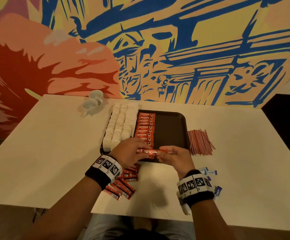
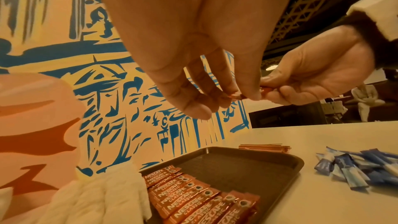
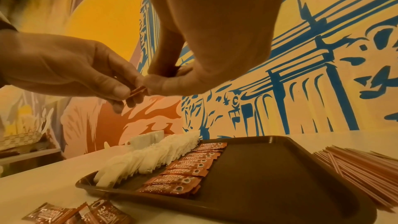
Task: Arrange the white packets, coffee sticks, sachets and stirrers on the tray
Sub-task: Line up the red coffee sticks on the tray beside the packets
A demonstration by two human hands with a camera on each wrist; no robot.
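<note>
Both hands hold one red coffee stick [image 1: 149,152] level above the near edge of the dark tray [image 1: 172,129]. My left hand [image 1: 146,150] pinches its left end and my right hand [image 1: 160,153] pinches its right end [image 3: 137,91]. On the tray, white packets [image 1: 120,125] stand in rows along the left side. Beside them lies a column of overlapping coffee sticks [image 1: 145,129]. The tray's right half is bare. Loose coffee sticks [image 1: 125,182] lie on the table under my left wrist. Red stirrers [image 1: 200,142] are piled right of the tray, and blue sachets [image 2: 355,168] lie by my right wrist.
Two white cups [image 1: 93,103] stand at the table's far left, behind the tray. The white table [image 1: 54,153] ends at a painted wall at the back. A dark cabinet [image 1: 286,125] stands to the right of the table.
</note>
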